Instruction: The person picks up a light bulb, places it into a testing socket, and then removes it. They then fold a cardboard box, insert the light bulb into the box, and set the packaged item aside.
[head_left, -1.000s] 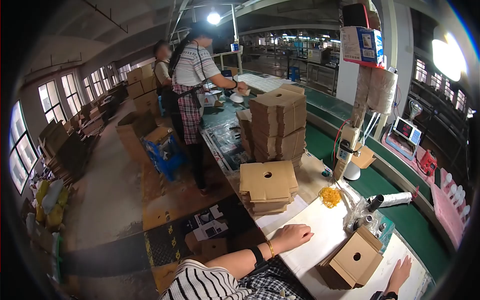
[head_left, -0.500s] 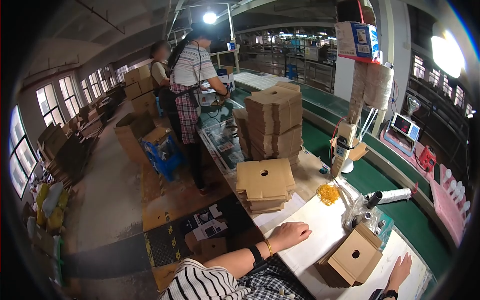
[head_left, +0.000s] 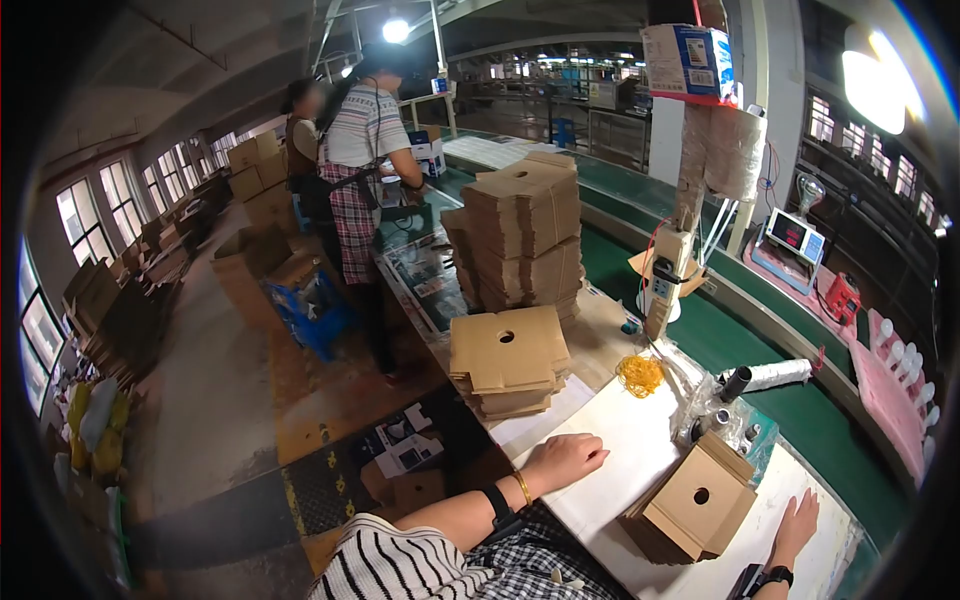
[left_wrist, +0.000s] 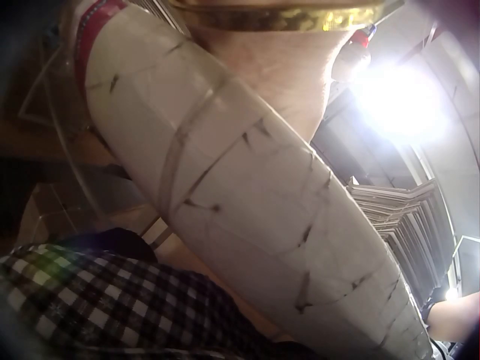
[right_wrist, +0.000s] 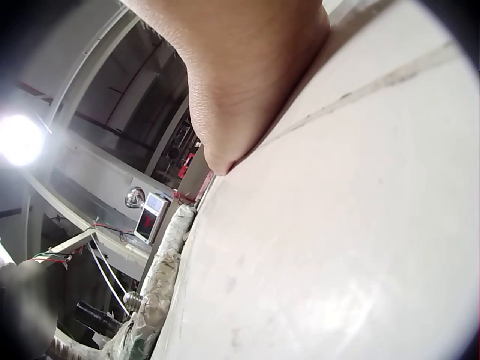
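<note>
lower right of the head view: on the white worktable (head_left: 620, 440), a brown holed cardboard box (head_left: 700, 500) lies between the loosely curled left hand (head_left: 565, 460) and flat right hand (head_left: 795, 525), both empty. seemingly a pause; next, grasp the box.

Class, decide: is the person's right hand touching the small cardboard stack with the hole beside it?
Apart. The head view shows bare white tabletop between the right hand and the cardboard stack.
</note>
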